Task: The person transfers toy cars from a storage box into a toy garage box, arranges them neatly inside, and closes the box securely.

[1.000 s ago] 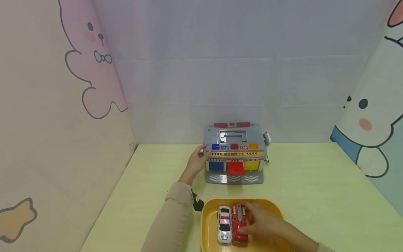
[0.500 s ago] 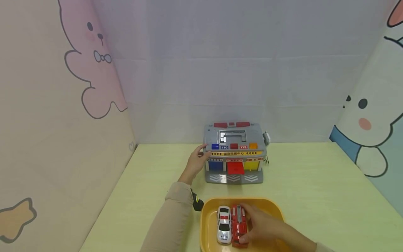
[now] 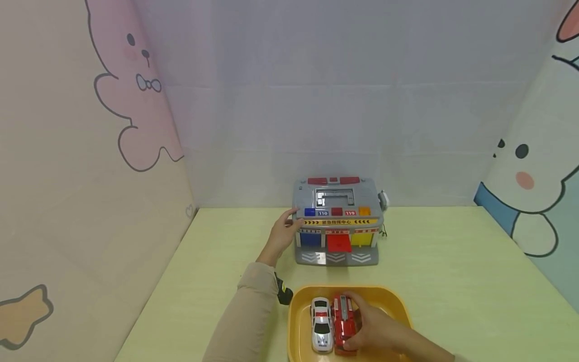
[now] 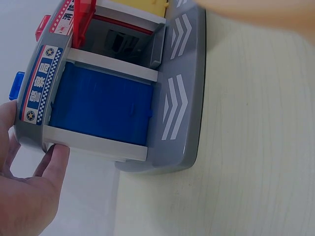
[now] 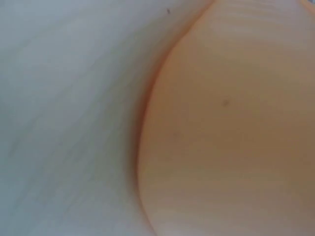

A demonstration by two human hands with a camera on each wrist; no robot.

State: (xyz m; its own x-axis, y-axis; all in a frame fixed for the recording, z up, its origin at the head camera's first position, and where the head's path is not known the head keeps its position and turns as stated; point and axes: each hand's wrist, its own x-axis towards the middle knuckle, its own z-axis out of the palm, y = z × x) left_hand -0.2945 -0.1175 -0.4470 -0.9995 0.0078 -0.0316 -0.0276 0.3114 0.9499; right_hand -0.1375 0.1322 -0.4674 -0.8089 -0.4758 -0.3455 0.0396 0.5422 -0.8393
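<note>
A grey toy garage (image 3: pixel 336 221) stands at the back of the table, with blue and yellow doors lowered and the red middle door raised. My left hand (image 3: pixel 282 234) grips its left edge; in the left wrist view the fingers (image 4: pixel 58 160) bend round the roof corner beside the blue door (image 4: pixel 101 105). A red toy fire truck (image 3: pixel 345 319) lies in the orange tray (image 3: pixel 296 301). My right hand (image 3: pixel 377 327) holds it from the right, thumb near its front end and fingers toward the far end. A white toy police car (image 3: pixel 321 327) lies right alongside it.
A black object (image 3: pixel 284 292) sits by the left forearm near the tray's far left corner. Walls with cartoon animals enclose the pale table (image 3: pixel 443 271) on both sides. In the right wrist view, the blurred tray wall (image 5: pixel 226 137) fills most of the picture.
My right thumb has slid slightly lower on the fire truck, and the hand has closed nearer around it. The left hand keeps its place on the toy garage.
</note>
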